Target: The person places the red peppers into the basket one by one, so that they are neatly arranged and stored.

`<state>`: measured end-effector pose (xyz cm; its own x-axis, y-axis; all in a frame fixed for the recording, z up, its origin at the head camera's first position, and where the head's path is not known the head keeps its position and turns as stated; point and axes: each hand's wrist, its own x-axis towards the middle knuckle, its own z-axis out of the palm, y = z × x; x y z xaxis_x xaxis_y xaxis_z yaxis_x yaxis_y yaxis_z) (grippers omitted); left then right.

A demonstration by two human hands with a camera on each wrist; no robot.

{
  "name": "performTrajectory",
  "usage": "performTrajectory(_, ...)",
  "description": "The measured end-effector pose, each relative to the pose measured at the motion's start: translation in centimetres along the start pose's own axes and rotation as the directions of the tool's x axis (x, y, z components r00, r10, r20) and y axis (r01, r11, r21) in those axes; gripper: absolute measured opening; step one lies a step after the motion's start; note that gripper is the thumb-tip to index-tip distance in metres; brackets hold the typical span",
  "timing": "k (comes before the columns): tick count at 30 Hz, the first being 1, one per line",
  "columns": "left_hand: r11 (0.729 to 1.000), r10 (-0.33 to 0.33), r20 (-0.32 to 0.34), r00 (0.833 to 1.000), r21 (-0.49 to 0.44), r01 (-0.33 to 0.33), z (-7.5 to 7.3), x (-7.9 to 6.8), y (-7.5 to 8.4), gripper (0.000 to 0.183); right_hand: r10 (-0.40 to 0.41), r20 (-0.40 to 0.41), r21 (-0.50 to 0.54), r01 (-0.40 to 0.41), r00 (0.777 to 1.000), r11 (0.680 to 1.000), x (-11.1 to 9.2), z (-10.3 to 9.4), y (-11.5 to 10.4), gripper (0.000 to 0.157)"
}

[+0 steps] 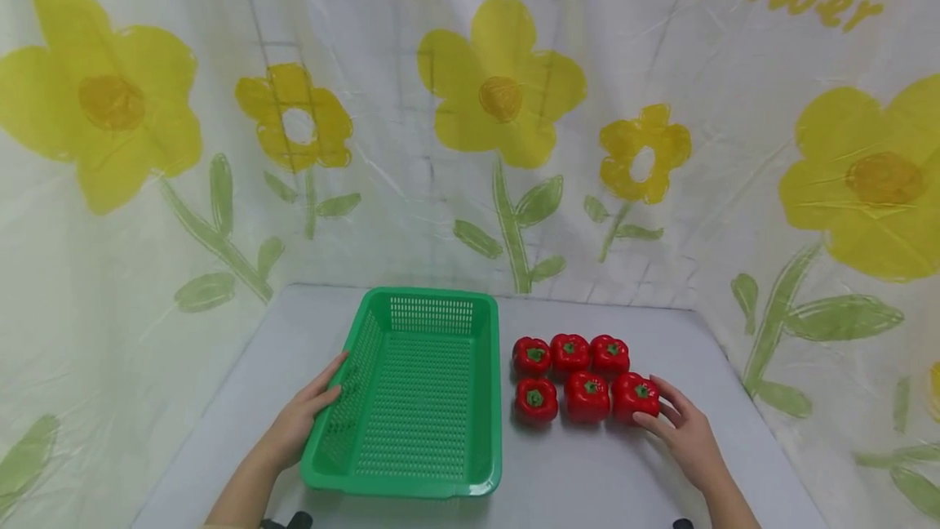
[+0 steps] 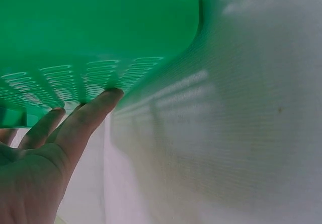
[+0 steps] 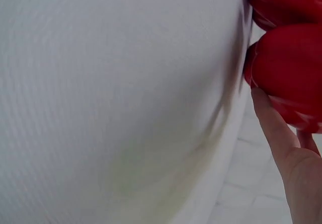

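A green plastic basket (image 1: pixel 411 486) with slotted walls and floor stands on the table, with nothing in it. My left hand (image 1: pixel 295 419) rests against its left outer wall; in the left wrist view the fairly straight fingers (image 2: pixel 95 110) touch the slots. Right of the basket, red bell peppers with green stems sit in two rows. At the right end of the near row, my right hand (image 1: pixel 685 433) touches a red bell pepper (image 1: pixel 630 395), thumb at its front and fingers along its far right side. The right wrist view shows this pepper (image 3: pixel 294 73) above the straight thumb.
The remaining bell peppers (image 1: pixel 587 397) stand close together, left of and behind the touched one. Behind the white table (image 1: pixel 558 480) hangs a pale curtain (image 1: pixel 396 227) with yellow flowers; its sides also border the table left and right.
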<state>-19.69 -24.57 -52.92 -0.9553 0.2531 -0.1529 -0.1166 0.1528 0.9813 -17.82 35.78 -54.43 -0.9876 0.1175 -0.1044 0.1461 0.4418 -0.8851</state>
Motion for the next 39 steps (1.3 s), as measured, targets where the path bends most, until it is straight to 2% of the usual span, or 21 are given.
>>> performTrajectory(7,1.0,0.002,-0.005,1.0,0.002,-0.002,-0.2,-0.1,0.1,0.056,-0.024,-0.026,0.006,0.024,0.999,1.0,0.0,-0.4,-0.9,0.092)
performTrajectory(14,1.0,-0.009,-0.008,1.0,-0.008,0.009,-0.2,-0.1,-0.1,0.056,-0.045,-0.042,0.035,0.046,0.998,0.998,-0.5,-0.7,-2.9,0.09)
performTrajectory(27,1.0,-0.008,0.001,1.0,-0.025,0.008,-0.3,-0.2,0.0,0.056,-0.189,-0.119,0.09,0.2,0.975,0.976,-1.1,-0.1,-5.5,0.076)
performTrajectory(35,1.0,-0.007,0.008,1.0,-0.025,0.007,-0.1,-0.1,-0.1,0.056,-0.163,-0.168,0.047,0.173,0.972,0.984,-1.2,0.2,-7.1,0.079)
performTrajectory(39,0.999,-0.006,0.007,1.0,-0.033,0.006,0.0,-0.1,0.0,0.056,-0.176,-0.171,0.055,0.187,0.97,0.981,-1.1,0.5,-7.9,0.078)
